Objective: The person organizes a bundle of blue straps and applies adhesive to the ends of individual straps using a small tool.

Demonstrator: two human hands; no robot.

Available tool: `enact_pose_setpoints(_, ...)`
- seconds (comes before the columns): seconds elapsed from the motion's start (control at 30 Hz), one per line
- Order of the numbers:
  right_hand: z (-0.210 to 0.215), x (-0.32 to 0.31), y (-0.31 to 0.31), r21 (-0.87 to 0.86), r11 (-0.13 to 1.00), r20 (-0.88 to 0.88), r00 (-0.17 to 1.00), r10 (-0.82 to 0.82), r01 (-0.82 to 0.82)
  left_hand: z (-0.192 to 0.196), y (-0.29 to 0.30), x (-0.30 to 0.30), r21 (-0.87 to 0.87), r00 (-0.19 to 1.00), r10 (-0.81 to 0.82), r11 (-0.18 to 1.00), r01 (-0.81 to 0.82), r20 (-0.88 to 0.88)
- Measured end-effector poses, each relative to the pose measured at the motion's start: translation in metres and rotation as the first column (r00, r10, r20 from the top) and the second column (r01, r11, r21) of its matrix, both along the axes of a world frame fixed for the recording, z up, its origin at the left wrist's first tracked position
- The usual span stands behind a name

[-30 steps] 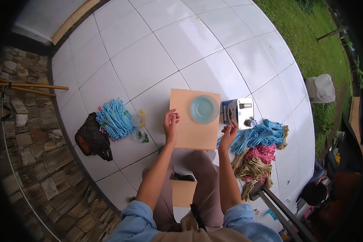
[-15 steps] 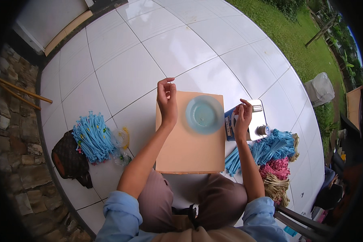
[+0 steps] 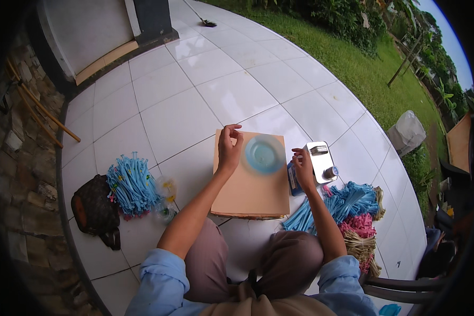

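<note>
My left hand (image 3: pixel 229 151) hovers over the left side of a tan cardboard sheet (image 3: pixel 252 195), its fingers loosely bent and apart. I see nothing in it. Beside it, on the far right part of the cardboard, lies a round translucent blue dish (image 3: pixel 264 155) with a little clear matter in its middle. My right hand (image 3: pixel 303 169) is raised at the near left edge of a rectangular metal can (image 3: pixel 322 156) with a blue side, a handle and a round cap. Its fingers are slightly curled and apart, with nothing visible between them. Whether it touches the can, I cannot tell.
Bundles of thin blue strips (image 3: pixel 353 200), pink strips (image 3: pixel 358 225) and beige strips (image 3: pixel 359 245) lie at the right. On the left are more blue strips (image 3: pixel 133 184), a dark bag (image 3: pixel 96 203) and a clear plastic bag (image 3: pixel 166 190). A stone wall (image 3: pixel 31 210) borders the tiled floor.
The view has tipped upward, so more of the floor, lawn and a broom show at the top. Both hands keep nearly the same pose; the dish and can stay in place.
</note>
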State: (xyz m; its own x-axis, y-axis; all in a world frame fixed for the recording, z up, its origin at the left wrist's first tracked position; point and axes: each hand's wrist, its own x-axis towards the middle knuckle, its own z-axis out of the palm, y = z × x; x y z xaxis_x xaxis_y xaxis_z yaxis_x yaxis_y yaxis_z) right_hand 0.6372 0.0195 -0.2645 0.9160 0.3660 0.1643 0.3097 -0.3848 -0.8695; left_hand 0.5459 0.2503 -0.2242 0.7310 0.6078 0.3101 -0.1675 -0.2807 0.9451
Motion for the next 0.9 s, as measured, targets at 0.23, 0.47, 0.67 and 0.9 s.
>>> enact_pose_setpoints(0.23, -0.021, -0.030, -0.014, -0.083, 0.989, -0.358, 0.930, 0.088, -0.125, -0.015, -0.016, -0.040, 0.066, 0.742, 0.170, 0.984, -0.167, -0.649)
enact_pose_setpoints(0.47, 0.001, -0.071, -0.003, -0.279, 0.912, -0.514, 0.849, 0.123, -0.301, -0.057, -0.009, -0.056, -0.041, 0.385, -0.034, 0.999, -0.009, -0.922)
enact_pose_setpoints(0.67, -0.012, -0.063, -0.018, 0.024, 1.000, -0.583, 0.812, 0.029, -0.018, -0.055, -0.027, -0.040, -0.049, 0.467, -0.043, 0.999, 0.000, -0.883)
enact_pose_setpoints(0.9, -0.012, -0.023, 0.000, 0.058, 0.997, -0.543, 0.840, -0.003, 0.041, -0.051, -0.019, -0.015, -0.028, 0.562, 0.010, 0.998, -0.058, -0.827)
